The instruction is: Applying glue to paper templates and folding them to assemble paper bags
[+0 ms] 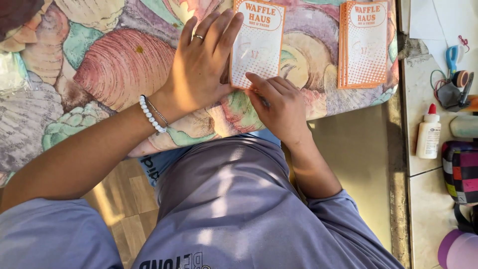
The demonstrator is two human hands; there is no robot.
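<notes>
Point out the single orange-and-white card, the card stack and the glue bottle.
single card (259,47): head view, its dotted white middle.
card stack (366,50): head view, top card's centre.
glue bottle (428,135): head view, white body.

Home craft corner: glue bottle (428,132), scissors (452,57)

head cam, looks steeply down, prob. close

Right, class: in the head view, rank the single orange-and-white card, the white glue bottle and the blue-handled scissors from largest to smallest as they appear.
1. Single orange-and-white card, under both hands.
2. White glue bottle.
3. Blue-handled scissors, partly hidden, so their rank is unsure.
</notes>
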